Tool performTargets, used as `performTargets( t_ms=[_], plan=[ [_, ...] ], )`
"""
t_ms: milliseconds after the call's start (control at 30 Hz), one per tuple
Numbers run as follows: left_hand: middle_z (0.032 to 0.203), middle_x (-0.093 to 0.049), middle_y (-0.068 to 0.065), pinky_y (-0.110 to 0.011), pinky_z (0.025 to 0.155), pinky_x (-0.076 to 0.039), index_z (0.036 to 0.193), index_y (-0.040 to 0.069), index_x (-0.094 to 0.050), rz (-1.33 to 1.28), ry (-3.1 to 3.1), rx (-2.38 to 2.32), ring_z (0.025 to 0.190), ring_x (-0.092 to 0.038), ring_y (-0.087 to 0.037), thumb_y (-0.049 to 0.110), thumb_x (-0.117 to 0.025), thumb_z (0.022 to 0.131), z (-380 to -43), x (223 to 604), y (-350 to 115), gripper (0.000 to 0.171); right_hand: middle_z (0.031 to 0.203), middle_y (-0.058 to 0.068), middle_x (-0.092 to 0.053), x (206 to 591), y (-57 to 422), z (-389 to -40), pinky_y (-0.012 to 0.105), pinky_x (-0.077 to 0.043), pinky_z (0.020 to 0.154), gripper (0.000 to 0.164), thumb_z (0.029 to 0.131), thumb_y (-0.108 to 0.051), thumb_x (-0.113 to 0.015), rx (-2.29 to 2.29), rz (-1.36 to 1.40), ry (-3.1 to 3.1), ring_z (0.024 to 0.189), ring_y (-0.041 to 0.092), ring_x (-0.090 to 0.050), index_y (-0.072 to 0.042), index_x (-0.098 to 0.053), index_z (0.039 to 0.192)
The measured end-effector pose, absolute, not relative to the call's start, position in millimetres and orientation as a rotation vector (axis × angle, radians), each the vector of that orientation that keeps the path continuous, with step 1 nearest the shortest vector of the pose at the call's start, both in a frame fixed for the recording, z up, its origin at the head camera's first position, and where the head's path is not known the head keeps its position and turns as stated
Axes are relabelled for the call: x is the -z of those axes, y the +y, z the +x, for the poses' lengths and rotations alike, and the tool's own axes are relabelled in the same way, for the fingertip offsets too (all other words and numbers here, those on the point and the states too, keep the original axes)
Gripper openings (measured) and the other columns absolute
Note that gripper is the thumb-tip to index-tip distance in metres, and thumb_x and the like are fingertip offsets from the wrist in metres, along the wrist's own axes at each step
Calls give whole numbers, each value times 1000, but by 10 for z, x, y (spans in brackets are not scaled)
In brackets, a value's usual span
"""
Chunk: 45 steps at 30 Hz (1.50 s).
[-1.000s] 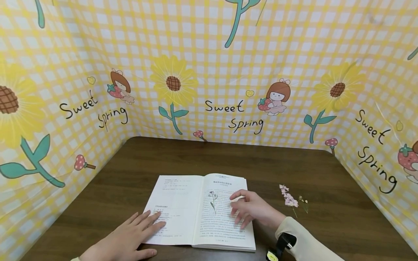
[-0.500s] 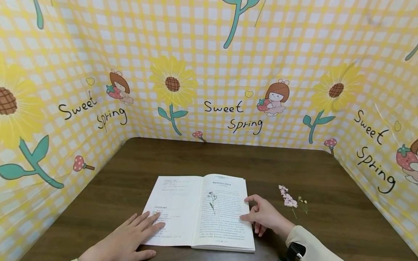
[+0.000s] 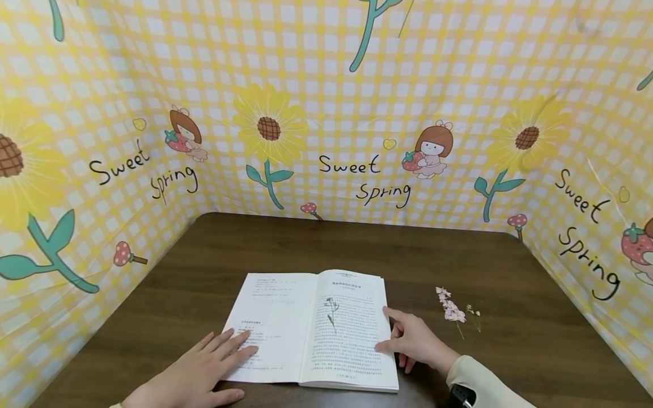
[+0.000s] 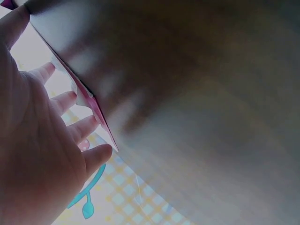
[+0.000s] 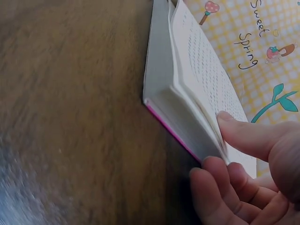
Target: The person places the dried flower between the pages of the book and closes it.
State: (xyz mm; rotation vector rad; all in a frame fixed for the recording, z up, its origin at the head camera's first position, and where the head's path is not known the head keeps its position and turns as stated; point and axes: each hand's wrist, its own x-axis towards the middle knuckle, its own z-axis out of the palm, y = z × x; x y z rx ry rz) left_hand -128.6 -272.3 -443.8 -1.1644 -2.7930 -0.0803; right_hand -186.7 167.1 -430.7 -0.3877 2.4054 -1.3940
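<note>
An open book [image 3: 275, 317] lies on the dark wooden table, its right side thick with pages. A dried flower sprig [image 3: 332, 313] with a green leaf rests on the right page. My left hand [image 3: 196, 368] lies with spread, straight fingers on the lower left page, thumb over the table. At the book's right edge is my right hand [image 3: 420, 343], thumb on top of the page. In the right wrist view its thumb [image 5: 243, 133] and curled fingers [image 5: 220, 180] pinch the page edges, which part slightly from the block below.
Right of the book lie a pink flower sprig [image 3: 451, 309] and a small pale sprig [image 3: 476, 318] with green leaves. A yellow checked cloth [image 3: 326, 113] printed with sunflowers stands around the table's back and sides.
My right hand has moved right, from above the right page to the book's right edge, where its thumb and fingers now take the pages. The left hand has stayed put.
</note>
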Motion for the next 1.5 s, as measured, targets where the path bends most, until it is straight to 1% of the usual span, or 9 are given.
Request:
performTargets(
  t_ms=[267, 667, 800, 933, 1100, 1167, 1300, 1400, 1500],
  plan=[
    [146, -49, -19, -66, 91, -44, 144, 12, -50, -1168, -2777, 55, 125, -51, -45, 61, -54, 95, -1285, 4419, -2724, 70, 65, 6, -57, 4291, 1686, -1853, 39, -51, 38, 90, 83, -20, -82, 1354, -451, 2410, 41, 13, -53, 10, -30, 150],
    [146, -48, -21, -68, 90, -43, 144, 12, -50, -1170, -2800, 72, 126, -50, -47, 61, -55, 94, -1285, 4404, -2714, 70, 64, 5, -58, 4333, 1704, -1864, 38, -51, 38, 85, 83, -26, -83, 1335, -492, 2461, 41, 16, -54, 9, -40, 146],
    [146, -48, -20, -67, 91, -43, 144, 12, -50, -1161, -2799, 67, 126, -50, -47, 61, -54, 94, -1282, 4406, -2717, 70, 63, 4, -57, 4341, 1695, -1869, 38, -50, 37, 83, 82, -26, -84, 1337, -498, 2477, 40, 14, -51, 8, -42, 145],
    [146, -49, -19, -67, 91, -44, 144, 12, -50, -1157, -2790, 63, 126, -50, -46, 62, -54, 94, -1283, 4418, -2727, 70, 61, 2, -55, 4346, 1681, -1877, 37, -49, 36, 75, 83, -26, -83, 1312, -533, 2507, 39, 11, -48, 6, -49, 142],
    [147, -47, -21, -69, 90, -43, 145, 12, -49, -1157, -2811, 92, 126, -49, -47, 60, -54, 95, -1290, 4420, -2730, 70, 61, -1, -53, 4338, 1672, -1899, 29, -43, 35, 67, 83, -24, -82, 1257, -589, 2558, 37, 8, -41, 5, -55, 137],
    [147, -47, -21, -69, 90, -42, 145, 12, -49, -1156, -2817, 96, 127, -49, -47, 61, -53, 95, -1294, 4428, -2729, 70, 61, -1, -54, 4315, 1675, -1904, 29, -43, 36, 67, 83, -21, -83, 1266, -587, 2545, 38, 10, -43, 6, -55, 137],
    [147, -47, -20, -68, 90, -43, 145, 12, -48, -1162, -2811, 93, 126, -49, -47, 61, -54, 95, -1297, 4455, -2722, 71, 64, 4, -61, 4249, 1714, -1914, 36, -53, 44, 64, 84, -13, -80, 1392, -495, 2390, 47, 18, -59, 10, -53, 136],
    [147, -47, -21, -69, 89, -43, 145, 11, -49, -1165, -2811, 108, 126, -49, -47, 60, -55, 95, -1291, 4457, -2717, 70, 71, 8, -67, 4197, 1758, -1932, 39, -57, 51, 57, 86, -8, -75, 1499, -387, 2258, 56, 22, -66, 15, -53, 133],
    [147, -47, -21, -70, 90, -42, 145, 11, -49, -1161, -2830, 120, 126, -49, -48, 60, -54, 95, -1294, 4440, -2717, 70, 82, 13, -71, 4146, 1791, -1950, 40, -59, 57, 52, 88, -6, -72, 1571, -317, 2182, 63, 23, -69, 18, -52, 130]
  ],
)
